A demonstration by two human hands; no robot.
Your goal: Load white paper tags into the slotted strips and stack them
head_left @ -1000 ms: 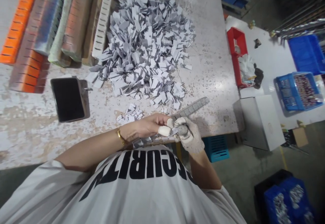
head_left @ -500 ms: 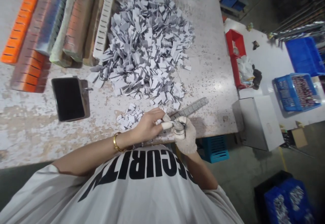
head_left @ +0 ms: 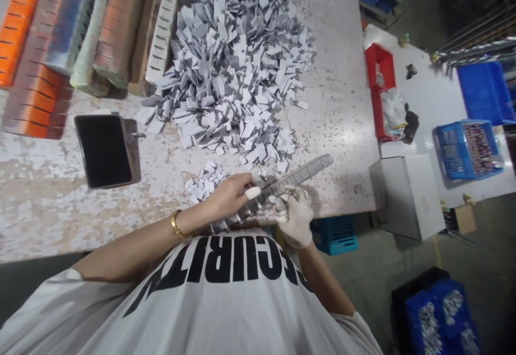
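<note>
My left hand (head_left: 229, 196) is bare except for a white finger cover on the thumb. It lies over a long grey slotted strip (head_left: 310, 171), thumb stretched out and apart from the index finger, with no piece visible between them. The other fingertips are hidden. My right hand (head_left: 297, 218), in a whitish knitted glove, is beside the strip's near edge with its fingers curled in; what they hold, if anything, I cannot make out. Several small pieces stick out of the strip's near end. A small heap of white pieces (head_left: 205, 180) is just beyond my left hand.
A large pile of grey-white flat pieces (head_left: 242, 65) covers the table's middle. Long slotted blocks (head_left: 161, 33) stand at the far left, near a black-screened tablet (head_left: 104, 151). To the right are a white box (head_left: 411, 196), a red bin (head_left: 381, 67) and a blue basket (head_left: 451, 151).
The small white piece between my left thumb and index finger is no longer visible there, and these fingers have parted. My right hand has shifted slightly away from my left. The view has moved a little.
</note>
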